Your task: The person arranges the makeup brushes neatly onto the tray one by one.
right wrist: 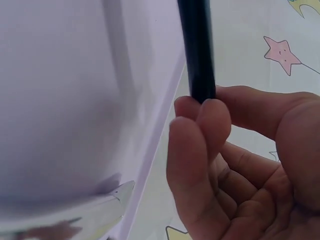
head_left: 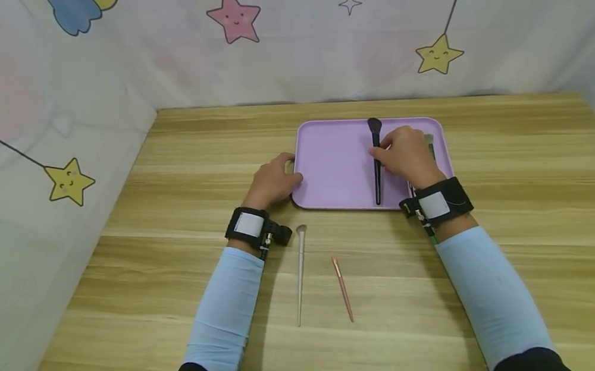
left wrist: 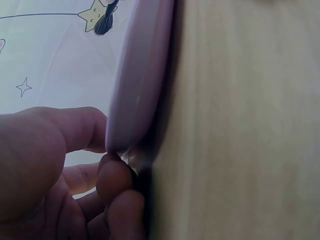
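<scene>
My right hand (head_left: 410, 154) pinches a black makeup brush (head_left: 377, 172) by its handle over the purple tray (head_left: 332, 159); the dark bristles point to the far edge. In the right wrist view, thumb and fingertips meet on the black handle (right wrist: 200, 50). My left hand (head_left: 273, 180) grips the tray's near left corner, its thumb at the rim (left wrist: 117, 115) and its fingers beneath in the left wrist view. Another brush with grey-green bristles (head_left: 429, 139) lies in the tray, mostly hidden by my right hand and wrist.
On the wooden table (head_left: 193, 211), in front of the tray, lie a silvery makeup brush (head_left: 299, 281) and a short rose-coloured brush (head_left: 343, 289). Behind the table hangs a white cloth (head_left: 298, 66) printed with stars. A shiny metallic surface (right wrist: 75, 220) shows in the right wrist view.
</scene>
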Action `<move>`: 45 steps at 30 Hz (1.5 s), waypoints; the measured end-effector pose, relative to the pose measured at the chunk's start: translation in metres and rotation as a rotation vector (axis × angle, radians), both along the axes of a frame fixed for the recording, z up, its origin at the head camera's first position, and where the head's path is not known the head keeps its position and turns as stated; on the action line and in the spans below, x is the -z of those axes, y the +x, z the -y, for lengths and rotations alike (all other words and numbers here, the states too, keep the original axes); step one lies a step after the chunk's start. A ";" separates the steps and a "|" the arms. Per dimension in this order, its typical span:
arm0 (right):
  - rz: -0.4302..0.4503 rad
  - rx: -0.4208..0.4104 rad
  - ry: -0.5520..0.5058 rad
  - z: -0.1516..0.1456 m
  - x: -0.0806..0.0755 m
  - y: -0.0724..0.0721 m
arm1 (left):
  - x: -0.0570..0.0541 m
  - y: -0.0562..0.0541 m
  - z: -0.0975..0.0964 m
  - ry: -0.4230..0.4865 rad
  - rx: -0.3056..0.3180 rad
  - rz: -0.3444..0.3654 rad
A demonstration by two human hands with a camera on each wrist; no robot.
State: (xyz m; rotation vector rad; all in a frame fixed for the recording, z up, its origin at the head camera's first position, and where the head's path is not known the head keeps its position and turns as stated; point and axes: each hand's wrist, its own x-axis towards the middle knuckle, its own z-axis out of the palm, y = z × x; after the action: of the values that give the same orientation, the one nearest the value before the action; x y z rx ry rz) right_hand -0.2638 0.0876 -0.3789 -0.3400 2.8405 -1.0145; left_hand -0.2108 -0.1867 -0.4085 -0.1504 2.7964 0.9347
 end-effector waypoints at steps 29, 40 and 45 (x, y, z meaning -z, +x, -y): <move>0.068 -0.100 0.212 0.001 -0.005 0.027 | -0.003 0.001 -0.001 0.016 0.004 -0.008; 0.067 -0.122 0.188 0.008 -0.009 0.038 | -0.002 0.001 0.000 0.024 0.000 -0.003; 0.078 -0.126 0.206 0.008 -0.011 0.043 | -0.003 0.001 0.000 0.024 0.003 -0.004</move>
State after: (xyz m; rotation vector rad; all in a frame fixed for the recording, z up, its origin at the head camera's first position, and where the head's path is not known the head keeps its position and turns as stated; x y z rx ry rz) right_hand -0.2212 0.0800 -0.3679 -0.4423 2.7798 -0.6894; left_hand -0.2101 -0.1864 -0.4059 -0.1411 2.7868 0.9691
